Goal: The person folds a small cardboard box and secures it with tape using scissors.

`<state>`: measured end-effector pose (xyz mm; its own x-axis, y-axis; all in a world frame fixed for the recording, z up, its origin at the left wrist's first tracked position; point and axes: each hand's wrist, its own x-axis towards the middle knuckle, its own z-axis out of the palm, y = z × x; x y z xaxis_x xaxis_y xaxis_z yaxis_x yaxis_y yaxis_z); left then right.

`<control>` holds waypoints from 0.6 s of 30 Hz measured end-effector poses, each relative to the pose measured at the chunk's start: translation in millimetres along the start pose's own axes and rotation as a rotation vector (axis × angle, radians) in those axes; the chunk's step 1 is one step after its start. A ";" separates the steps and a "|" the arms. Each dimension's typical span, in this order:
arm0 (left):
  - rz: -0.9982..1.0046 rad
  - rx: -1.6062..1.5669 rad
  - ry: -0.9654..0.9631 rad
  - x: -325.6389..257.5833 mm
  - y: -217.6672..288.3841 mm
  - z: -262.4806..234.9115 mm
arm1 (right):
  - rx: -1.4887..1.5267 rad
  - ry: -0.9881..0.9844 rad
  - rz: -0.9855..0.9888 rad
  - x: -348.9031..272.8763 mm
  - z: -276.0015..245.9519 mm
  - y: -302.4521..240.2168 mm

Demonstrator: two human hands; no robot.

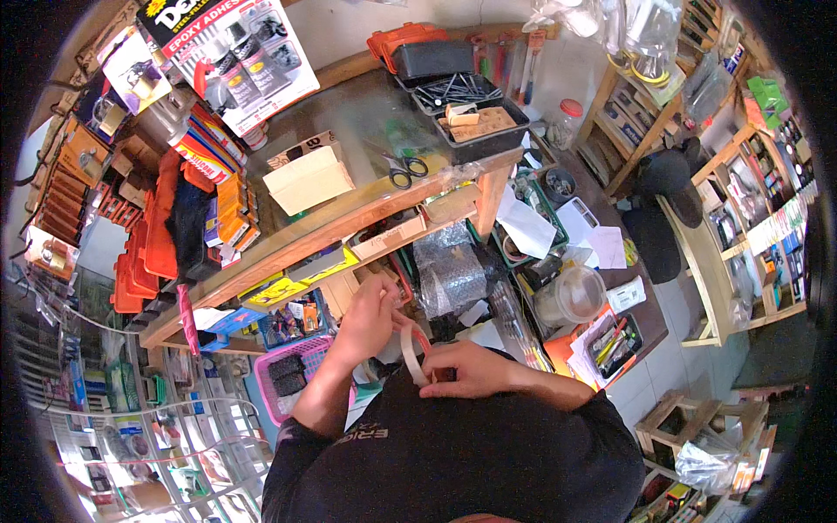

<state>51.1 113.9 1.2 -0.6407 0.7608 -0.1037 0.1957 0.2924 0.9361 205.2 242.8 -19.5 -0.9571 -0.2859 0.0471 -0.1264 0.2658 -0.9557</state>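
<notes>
In front of my chest I hold a roll of tape (412,356), pale on its outer band with a reddish inner side. My right hand (466,368) is closed on its lower right side, the thumb bent inward. Raised at the upper end of the roll, my left hand (370,322) is closed too, its fingertips pinched at the tape's edge and partly hidden. Beyond the hands, a small cardboard box (308,180) and black-handled scissors (407,172) lie on the glass-topped wooden counter (349,131).
Black trays (453,91) of nails and wooden pieces sit at the counter's far end. A pink basket (288,375) stands left of my arm. Bubble wrap (449,270) lies below the counter, and a clear plastic tub (571,295) is to the right. Wooden stools (697,427) stand behind right.
</notes>
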 end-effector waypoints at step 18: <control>0.011 0.017 -0.053 -27.9 35.8 -29.9 | 0.124 -0.263 -0.081 16.1 -66.3 -6.2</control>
<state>53.8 85.9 47.6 -0.5981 0.7937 -0.1111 0.2158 0.2930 0.9314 173.3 297.7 6.5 -0.8428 -0.5345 0.0632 -0.1513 0.1227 -0.9808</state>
